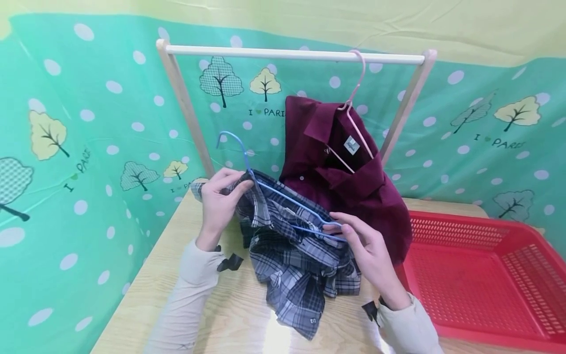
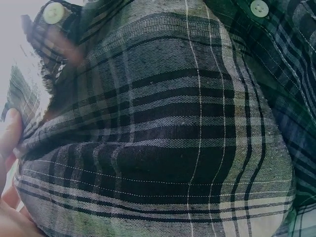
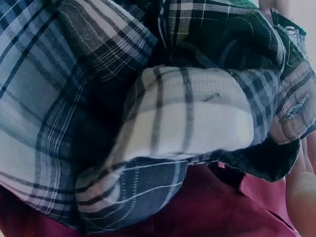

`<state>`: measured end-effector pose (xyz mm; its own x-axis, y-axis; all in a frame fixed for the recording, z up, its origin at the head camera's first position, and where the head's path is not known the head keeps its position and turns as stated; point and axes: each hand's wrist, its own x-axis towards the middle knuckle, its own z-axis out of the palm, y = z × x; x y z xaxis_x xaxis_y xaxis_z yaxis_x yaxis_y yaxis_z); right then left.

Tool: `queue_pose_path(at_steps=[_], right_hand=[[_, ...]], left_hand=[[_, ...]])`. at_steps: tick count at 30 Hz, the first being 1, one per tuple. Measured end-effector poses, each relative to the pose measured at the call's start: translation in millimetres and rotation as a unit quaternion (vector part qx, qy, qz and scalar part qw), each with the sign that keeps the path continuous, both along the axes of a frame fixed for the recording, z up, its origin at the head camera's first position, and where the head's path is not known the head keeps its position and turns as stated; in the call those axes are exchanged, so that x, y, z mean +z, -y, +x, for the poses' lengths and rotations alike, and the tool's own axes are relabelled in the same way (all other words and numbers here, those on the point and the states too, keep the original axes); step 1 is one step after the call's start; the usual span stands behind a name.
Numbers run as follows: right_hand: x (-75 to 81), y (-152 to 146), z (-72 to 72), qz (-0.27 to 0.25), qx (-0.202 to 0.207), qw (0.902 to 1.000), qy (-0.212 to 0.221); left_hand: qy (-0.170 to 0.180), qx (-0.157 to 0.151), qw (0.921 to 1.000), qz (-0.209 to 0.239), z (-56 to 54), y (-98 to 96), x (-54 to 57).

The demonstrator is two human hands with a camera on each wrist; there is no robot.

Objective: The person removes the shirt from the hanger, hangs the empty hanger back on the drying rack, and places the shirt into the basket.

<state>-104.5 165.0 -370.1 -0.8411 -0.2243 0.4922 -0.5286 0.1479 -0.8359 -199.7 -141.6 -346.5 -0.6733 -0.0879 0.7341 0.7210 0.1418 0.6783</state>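
A grey-and-black plaid shirt (image 1: 292, 290) hangs bunched above the wooden table, with a blue hanger (image 1: 285, 195) partly inside it. My left hand (image 1: 221, 199) pinches the shirt's cloth beside the hanger's hook, which points up and left. At the hanger's other end, my right hand (image 1: 369, 248) holds the blue frame between thumb and fingers. Plaid cloth (image 2: 158, 128) fills most of the left wrist view, my left fingers at its left edge. In the right wrist view, folded plaid cloth (image 3: 197, 118) hides most of the grip.
A maroon shirt (image 1: 305, 142) on a pink hanger (image 1: 360, 73) hangs from the white rail (image 1: 265, 53) of a wooden rack, just behind the plaid shirt. To the right stands a red basket (image 1: 460, 219). The wooden table (image 1: 146, 295) extends beneath, with a patterned green cloth behind.
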Motion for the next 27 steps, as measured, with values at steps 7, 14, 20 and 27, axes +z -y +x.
queue_pose_path(at_steps=[7,14,20,27], right_hand=[[-1.6,7,-6.3,0.026,0.033,0.9985,-0.035],[-5.7,12,-7.6,-0.015,0.072,0.9965,-0.038],[-6.8,9,-5.2,-0.028,0.065,0.9953,-0.065],[-4.1,1,-3.8,-0.028,0.048,0.9940,-0.094]], left_hand=[[0.001,0.000,0.9999,-0.012,4.2,0.2,-2.2],[-0.012,-0.001,0.9998,-0.017,3.6,4.7,-1.6],[-0.022,-0.010,0.9991,-0.036,1.5,4.6,-0.1],[-0.016,-0.005,0.9990,-0.042,-2.1,5.9,-2.3]])
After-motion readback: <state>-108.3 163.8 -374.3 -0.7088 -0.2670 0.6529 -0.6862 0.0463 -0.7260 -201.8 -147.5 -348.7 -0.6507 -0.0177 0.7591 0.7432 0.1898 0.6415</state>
